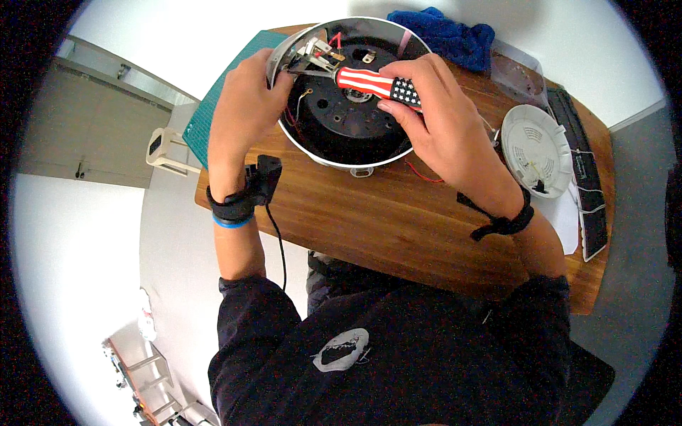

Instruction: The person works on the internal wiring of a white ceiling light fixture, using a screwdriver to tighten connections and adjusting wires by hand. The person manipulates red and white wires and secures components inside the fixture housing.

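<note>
A round appliance housing (330, 148), white-rimmed with a black inside, rests open side up on the table. My left hand (249, 103) is closed over its left rim, the fingertips partly hidden inside. In my right hand (451, 121) is a screwdriver (364, 81) with a red-and-white striped, starred handle, held between thumb and fingers. Its shaft points left toward the housing's wall, close to my left fingertips; what the tip touches I cannot make out. Near the shaft sits a white electrical part (315, 50), with a red wire (337, 40) beyond it.
The wooden table (369, 220) carries a green mat (202, 131) at left and a blue cloth (447, 35) at the back. At right are a clear plastic box (517, 71), a round white vented cover (533, 145) and a black keyboard (586, 170). A cable hangs from my left wrist strap.
</note>
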A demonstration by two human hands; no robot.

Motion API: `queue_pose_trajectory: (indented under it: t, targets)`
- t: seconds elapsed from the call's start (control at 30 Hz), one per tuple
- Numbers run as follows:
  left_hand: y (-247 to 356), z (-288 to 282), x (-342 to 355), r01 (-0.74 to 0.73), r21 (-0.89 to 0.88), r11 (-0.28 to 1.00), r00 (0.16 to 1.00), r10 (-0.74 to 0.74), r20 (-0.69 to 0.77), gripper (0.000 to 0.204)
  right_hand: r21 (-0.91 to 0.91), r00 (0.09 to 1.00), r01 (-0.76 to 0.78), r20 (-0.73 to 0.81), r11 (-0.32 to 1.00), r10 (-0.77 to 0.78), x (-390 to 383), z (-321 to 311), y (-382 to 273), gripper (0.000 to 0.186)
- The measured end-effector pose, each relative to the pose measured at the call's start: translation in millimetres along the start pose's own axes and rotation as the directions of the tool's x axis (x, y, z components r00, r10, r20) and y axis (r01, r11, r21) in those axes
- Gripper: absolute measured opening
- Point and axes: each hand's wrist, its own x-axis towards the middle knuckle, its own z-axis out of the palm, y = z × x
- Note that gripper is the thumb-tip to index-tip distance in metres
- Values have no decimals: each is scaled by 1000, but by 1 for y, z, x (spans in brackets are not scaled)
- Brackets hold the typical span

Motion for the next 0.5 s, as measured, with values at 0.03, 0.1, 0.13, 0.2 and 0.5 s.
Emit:
queue_pose_trajectory:
  t: [0.03,0.1,0.13,0.2,0.5]
  targets:
    - [-1,2,0,-9,-3,1000,1000,9,-10,49,36,999,-54,4,998,54,-1,2,-1,43]
    - [-7,3,1,-22,-4,1000,999,22,-27,49,-19,999,-47,1,999,47,1,3,-3,42]
    - [-6,3,1,-6,-5,1000,1000,6,-19,50,-46,999,-44,0,998,44,1,3,-4,41]
    - [-5,2,2,19,-12,1000,1000,-19,-4,51,-52,997,52,-46,997,-54,1,5,-5,39]
    - [-1,2,-2,-60,-62,996,994,54,-91,31,-130,999,-39,-37,991,35,-4,7,-4,34]
